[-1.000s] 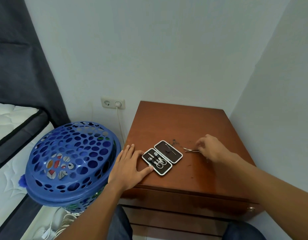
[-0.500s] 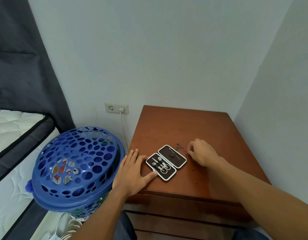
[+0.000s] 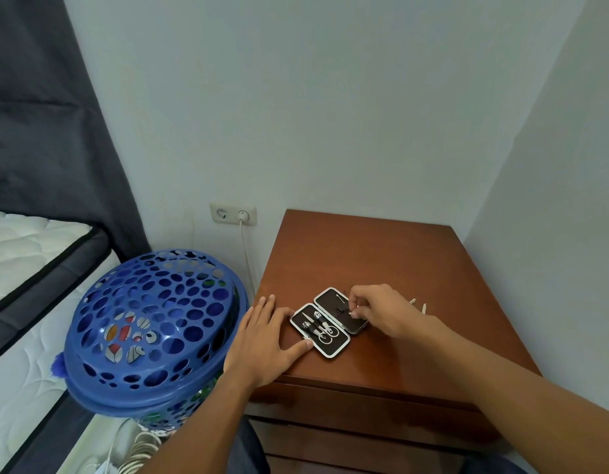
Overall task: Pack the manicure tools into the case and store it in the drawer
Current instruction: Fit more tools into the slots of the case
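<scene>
Two hands [image 3: 267,340] [image 3: 381,309] touch one open case [image 3: 330,321].

No text, label, brand, number or sign can be read anywhere in the frame. The open manicure case [image 3: 328,322] at lower centre shows only plain dark lining and metal tools, with no lettering that can be made out. The wall socket [image 3: 233,213] left of centre, the blue perforated basket [image 3: 152,323] at lower left and the wooden nightstand [image 3: 371,254] bear no visible markings. The coloured patterned shapes seen through the basket's holes are not legible as writing.
</scene>
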